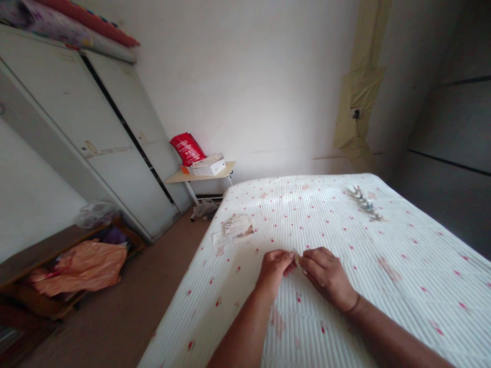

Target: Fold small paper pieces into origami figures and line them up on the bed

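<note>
Fingers of the left hand [275, 267] and the right hand [327, 275] are closed at the tips, pinching a small pale piece [295, 257] between them; it is too covered to tell what it is. The piece is over the near middle of a white ribbed bedspread [383, 301] printed with red and pink marks; whether the hands rest on the cloth I cannot tell. Beyond the left hand and to its left, printed papers [238, 227] lie flat, overlapping. Well apart from the right hand, a row of greyish, pointed shapes [367, 206] lies toward the far right corner.

Past the bed's far left corner, a small table [229, 168] bears a red bag [187, 148] and a white box [213, 168]. Left of it stands a pale cabinet [57, 102] with rolled mats [76, 33] on top. Lower left, a crumpled orange sheet [86, 266] hangs out of a low wooden unit [42, 250]. On the far wall [245, 76], a socket [356, 113] sits amid yellowish covering.
</note>
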`<state>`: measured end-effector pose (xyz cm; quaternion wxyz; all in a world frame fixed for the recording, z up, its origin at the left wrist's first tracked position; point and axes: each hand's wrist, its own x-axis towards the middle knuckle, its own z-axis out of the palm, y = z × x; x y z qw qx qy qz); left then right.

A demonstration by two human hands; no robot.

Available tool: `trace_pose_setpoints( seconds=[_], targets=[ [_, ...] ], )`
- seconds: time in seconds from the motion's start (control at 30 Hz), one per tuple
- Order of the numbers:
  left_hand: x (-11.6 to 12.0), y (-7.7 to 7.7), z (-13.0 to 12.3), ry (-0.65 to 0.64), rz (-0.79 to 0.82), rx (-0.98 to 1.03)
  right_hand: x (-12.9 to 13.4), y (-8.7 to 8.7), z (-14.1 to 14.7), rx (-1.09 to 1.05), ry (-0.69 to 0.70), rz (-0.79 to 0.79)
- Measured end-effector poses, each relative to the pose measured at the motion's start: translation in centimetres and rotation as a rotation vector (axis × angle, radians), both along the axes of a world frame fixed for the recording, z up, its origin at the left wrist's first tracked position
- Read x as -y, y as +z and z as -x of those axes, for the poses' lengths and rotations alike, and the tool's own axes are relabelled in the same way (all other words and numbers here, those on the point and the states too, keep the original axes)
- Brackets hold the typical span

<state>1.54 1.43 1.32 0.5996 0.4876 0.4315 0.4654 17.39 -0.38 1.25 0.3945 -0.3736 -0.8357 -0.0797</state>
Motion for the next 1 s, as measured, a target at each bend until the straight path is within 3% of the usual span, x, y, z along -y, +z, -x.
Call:
trace_pose_setpoints(
  seconds=[0.2,0.4,0.5,0.63,0.73,1.0],
  targets=[
    [-0.2,-0.1,0.2,0.017,0.056,0.086,0.2,0.2,0.2,0.101,0.062,-0.055],
    [-0.2,-0.7,0.2,0.046,0.043,-0.054,0.2,-0.3,-0.2,0.110,0.101,-0.024],
    [-0.2,-1.3,0.3,0.092,-0.059,-0.251,0.2,-0.3,-0.2,0.171,0.091,0.019],
    [0.0,-1.9,0.3,0.185,-0.333,-0.572,0.2,-0.5,0.2,0.275,0.095,0.092],
    [0.3,-2.1,0.3,0.204,-0.424,-0.751,0.0,-1.0,0.4,0.303,0.080,0.169],
    [0.7,-2.5,0.9,0.179,-0.510,-0.798,-0.9,-2.3,0.0,0.110,0.144,0.416]
  ],
)
